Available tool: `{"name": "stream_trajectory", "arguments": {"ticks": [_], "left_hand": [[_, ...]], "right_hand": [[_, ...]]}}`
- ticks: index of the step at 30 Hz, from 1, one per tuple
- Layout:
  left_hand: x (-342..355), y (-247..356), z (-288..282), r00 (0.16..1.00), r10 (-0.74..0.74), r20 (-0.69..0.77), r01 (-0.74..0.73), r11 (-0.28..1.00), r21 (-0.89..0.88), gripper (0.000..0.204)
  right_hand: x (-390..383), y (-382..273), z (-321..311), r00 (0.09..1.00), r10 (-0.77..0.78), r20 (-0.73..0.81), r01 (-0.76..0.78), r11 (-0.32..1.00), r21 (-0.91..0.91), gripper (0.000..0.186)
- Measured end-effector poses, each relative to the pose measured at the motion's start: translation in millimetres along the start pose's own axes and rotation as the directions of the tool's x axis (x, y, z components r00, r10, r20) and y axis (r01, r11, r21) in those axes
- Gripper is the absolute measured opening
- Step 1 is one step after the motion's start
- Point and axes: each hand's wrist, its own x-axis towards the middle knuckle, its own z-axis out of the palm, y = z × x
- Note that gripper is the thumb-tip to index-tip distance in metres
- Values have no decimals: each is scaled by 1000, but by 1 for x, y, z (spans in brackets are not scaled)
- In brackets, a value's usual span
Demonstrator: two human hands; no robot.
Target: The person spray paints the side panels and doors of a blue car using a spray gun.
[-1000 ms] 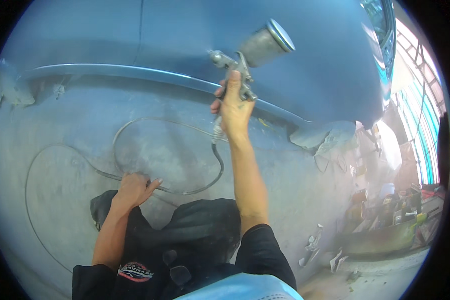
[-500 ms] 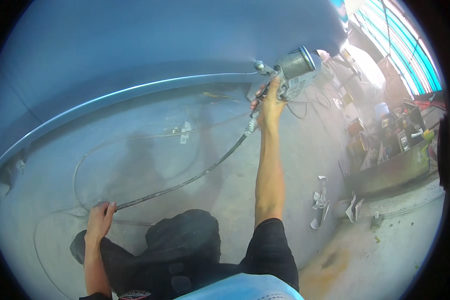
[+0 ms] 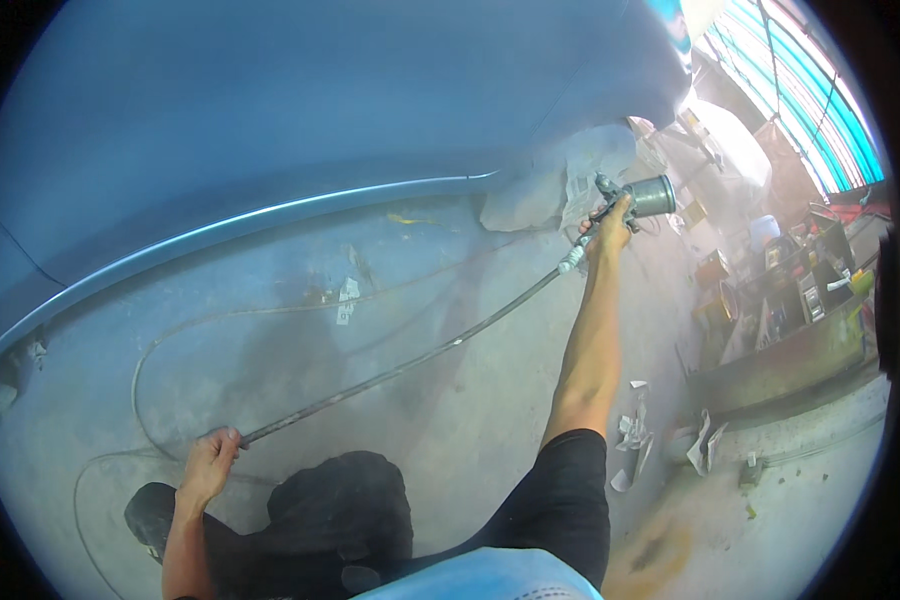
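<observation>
My right hand (image 3: pixel 610 225) grips a metal spray gun (image 3: pixel 646 196) with a round cup, held beside the lower edge of a blue car body (image 3: pixel 390 80), near masking paper (image 3: pixel 530 205) at that edge. A black hose (image 3: pixel 420 360) runs from the gun's wrapped connector (image 3: pixel 571 259) down to my left hand (image 3: pixel 208 462), whose fingers are closed round it low at the left. A light mist hazes the area by the car. A thin bright trim line (image 3: pixel 270 211) runs along the car's bottom.
Loops of thinner hose (image 3: pixel 138 380) lie on the grey floor (image 3: pixel 490 420) below. At the right are cans and tools in a metal trough (image 3: pixel 770 365), paper scraps (image 3: pixel 634 435), a white covered object (image 3: pixel 735 150) and striped translucent sheeting (image 3: pixel 810 90).
My right hand has moved the spray gun rightward along the car, most recently also downward. The hose is stretched straighter, and my left hand has shifted down and left, still holding it.
</observation>
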Motion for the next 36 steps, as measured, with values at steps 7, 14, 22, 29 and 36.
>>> {"name": "stream_trajectory", "arguments": {"ticks": [7, 14, 22, 29, 36], "left_hand": [[-18, 8, -13, 999, -37, 33, 37, 999, -5, 49], [-34, -34, -36, 999, -34, 21, 33, 998, 58, 47], [-63, -76, -55, 971, 219, -96, -179, 932, 315, 46], [-94, -79, -65, 920, 342, -191, -243, 881, 406, 48], [-104, -78, -75, 940, 319, -118, -282, 925, 254, 52]], "right_hand": [[-49, -7, 24, 977, -154, -148, 163, 985, 52, 49], [-201, -36, 60, 954, -195, 227, 210, 977, -44, 51], [-366, -57, 140, 863, -123, 490, 190, 978, -89, 53], [-490, -56, 222, 734, -119, 669, 215, 975, -63, 53], [-604, -63, 288, 579, -99, 809, 230, 972, -46, 58]]}}
